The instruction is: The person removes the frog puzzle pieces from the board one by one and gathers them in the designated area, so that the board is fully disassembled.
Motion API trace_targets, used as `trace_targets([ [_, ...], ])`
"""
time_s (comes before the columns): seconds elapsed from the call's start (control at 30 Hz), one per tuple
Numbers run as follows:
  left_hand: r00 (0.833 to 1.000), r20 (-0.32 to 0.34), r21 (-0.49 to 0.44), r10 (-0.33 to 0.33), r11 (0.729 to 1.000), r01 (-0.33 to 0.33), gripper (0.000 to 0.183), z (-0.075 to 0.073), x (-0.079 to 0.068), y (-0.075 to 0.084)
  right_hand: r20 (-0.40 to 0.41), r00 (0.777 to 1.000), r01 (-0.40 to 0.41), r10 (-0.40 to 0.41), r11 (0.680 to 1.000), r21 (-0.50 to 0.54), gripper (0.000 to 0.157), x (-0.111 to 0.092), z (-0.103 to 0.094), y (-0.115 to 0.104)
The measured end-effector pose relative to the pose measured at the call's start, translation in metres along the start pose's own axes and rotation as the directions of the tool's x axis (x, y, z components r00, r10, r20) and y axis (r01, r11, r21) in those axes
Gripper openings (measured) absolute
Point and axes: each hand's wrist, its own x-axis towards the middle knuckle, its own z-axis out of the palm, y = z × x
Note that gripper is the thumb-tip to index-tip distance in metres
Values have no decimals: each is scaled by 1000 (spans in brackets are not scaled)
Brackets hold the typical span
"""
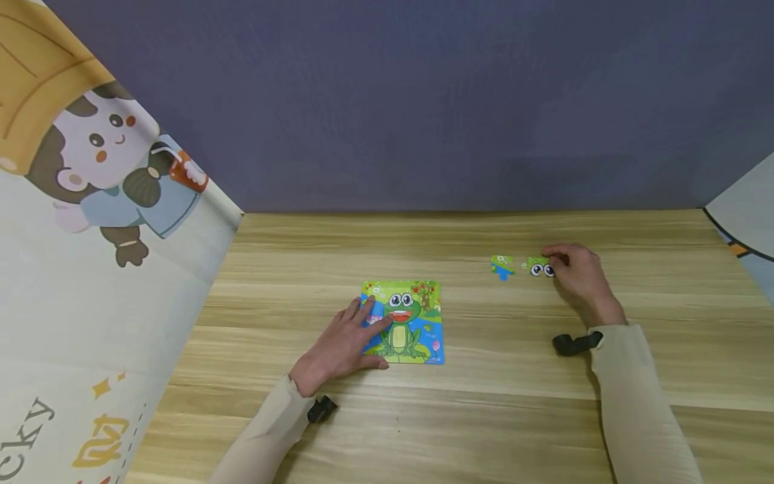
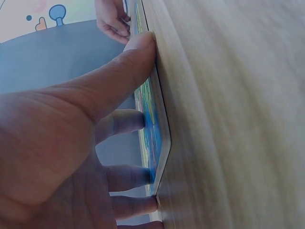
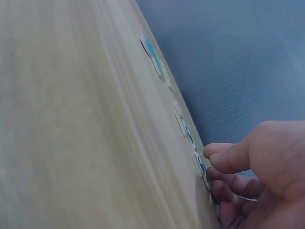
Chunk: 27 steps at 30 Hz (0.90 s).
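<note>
While the left hand (image 1: 341, 346) spreads its fingers wide over the left side of the frog jigsaw board (image 1: 402, 339), thumb at the near edge, probably to keep it from sliding, the right hand (image 1: 580, 272) curls narrow around the right end of the frog-eye jigsaw piece (image 1: 538, 267), apparently to pinch it. That's one board, flat on the wood-grain table (image 1: 484, 410), and two loose pieces I can make out beyond its right side; the second, the blue-and-green jigsaw piece (image 1: 502, 264), lies left of the eyes, likely set apart for easy picking.
</note>
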Motion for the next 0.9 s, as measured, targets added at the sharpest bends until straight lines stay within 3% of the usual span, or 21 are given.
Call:
trace_targets([
  [0.4, 1000, 8, 28, 13, 1000, -14, 79, 1, -9, -4, 9, 1000, -27, 27, 1000, 4, 27, -13, -1, -9],
  [0.6, 1000, 3, 20, 26, 999, -26, 79, 1, -10, -4, -16, 1000, 27, -26, 999, 39, 25, -13, -1, -18],
  [0.9, 1000, -18, 22, 22, 1000, -22, 80, -1, -2, -2, -25, 996, 85, -84, 995, 53, 24, 3, 5, -32],
])
